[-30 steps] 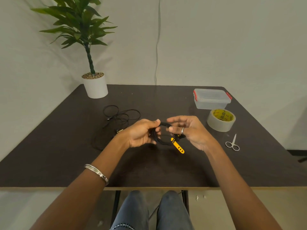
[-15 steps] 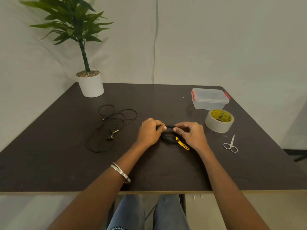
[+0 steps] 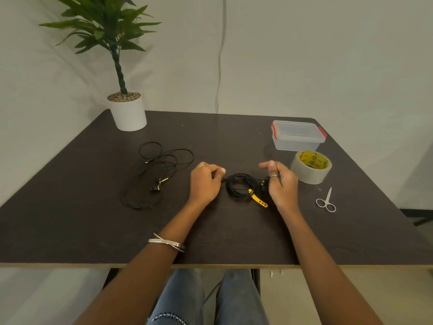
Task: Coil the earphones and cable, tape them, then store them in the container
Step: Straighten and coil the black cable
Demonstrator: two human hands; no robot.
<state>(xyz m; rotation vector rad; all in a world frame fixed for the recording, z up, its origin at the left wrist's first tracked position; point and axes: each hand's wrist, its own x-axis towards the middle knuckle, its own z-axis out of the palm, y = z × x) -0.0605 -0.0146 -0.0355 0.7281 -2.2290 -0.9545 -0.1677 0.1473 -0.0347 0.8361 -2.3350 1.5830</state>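
1. Left hand point(image 3: 206, 181) sits curled at the left edge of the coiled cable point(image 3: 241, 185), its grip pinching what looks like a cable end between thumb and fingers.
2. Right hand point(image 3: 281, 184) is at the coil's right edge, lower fingers curled in against the strands, forefinger pointing free; its grip looks closed on the cable, though the contact itself is covered by the hand.
3. The coil lies flat on the tabletop point(image 3: 234, 235) between both hands, with a yellow strap point(image 3: 257, 198) trailing off its near side.
4. The earphones point(image 3: 159, 174) lie loose and uncoiled, well to the left.
5. Tape roll point(image 3: 310, 167), scissors point(image 3: 326, 201) and the lidded container point(image 3: 297, 136) wait on the right.
6. Risk: let go now and the untaped loops may spring open; a tug on the pinched end could drag the coil out of shape.
7. Hard to make out: the cable's plugs, whether the strap is fastened round the coil, and the fingertips of both hands.
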